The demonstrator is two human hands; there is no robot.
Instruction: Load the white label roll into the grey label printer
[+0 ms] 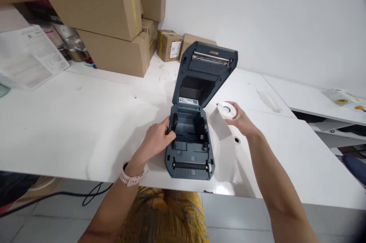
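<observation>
Printer (188, 147) on white table (114, 121), lid (206, 71) raised at 12 o'clock. Hands apart. Left hand (157, 138) clamped on printer's side wall at 9 o'clock, thumb over the edge. Right hand (240, 119) clamped around paper roll (232, 111), at 2 o'clock from printer, loose strip (220, 126) hanging toward 6 o'clock. Cardboard boxes (114, 50) stacked at 11 o'clock.

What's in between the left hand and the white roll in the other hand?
The head view shows the open printer between the left hand, gripping its side, and the white roll in the right hand.
</observation>
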